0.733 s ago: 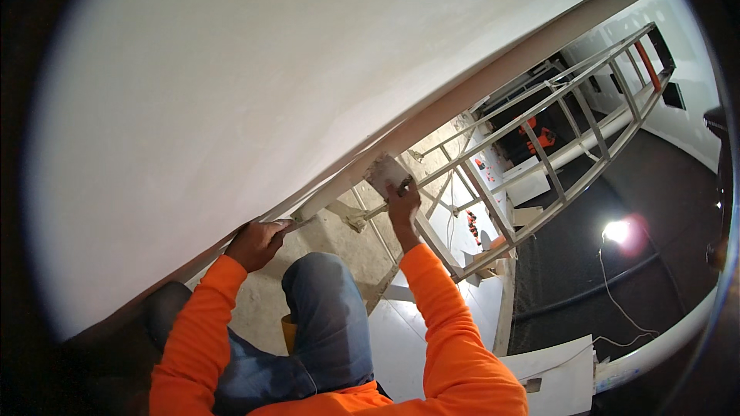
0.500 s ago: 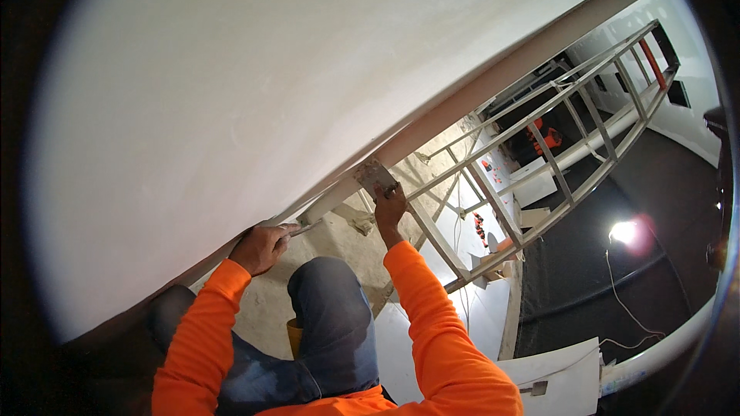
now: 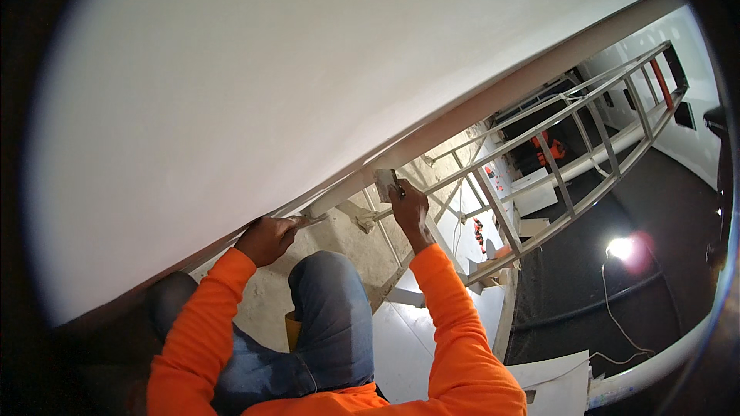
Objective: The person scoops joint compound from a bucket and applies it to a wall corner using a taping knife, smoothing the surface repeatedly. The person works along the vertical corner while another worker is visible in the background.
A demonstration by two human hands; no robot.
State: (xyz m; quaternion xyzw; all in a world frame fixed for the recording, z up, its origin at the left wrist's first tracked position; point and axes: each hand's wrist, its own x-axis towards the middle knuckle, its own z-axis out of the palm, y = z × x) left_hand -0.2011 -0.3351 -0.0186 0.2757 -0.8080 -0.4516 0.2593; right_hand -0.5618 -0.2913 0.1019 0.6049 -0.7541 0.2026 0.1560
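My right hand is closed round a putty knife. Its broad, pale-smeared blade is at the lower edge of a long beige band, beneath a large white panel. To the left, close under the panel's edge, my left hand is closed on a thin flat tool. Only a narrow, smeared end of that tool sticks out toward the right; its exact kind is hidden by the fingers. Both arms wear orange sleeves.
A metal ladder slants away at the right. Far below are a dark floor, a bright lamp with a cord, and white boards. Under me, something yellow shows beside my bent knee.
My right hand has drawn the putty knife slightly right and down, and its blade now appears narrower, turned more on edge. My left hand keeps its grip. The whole view has shifted a little.
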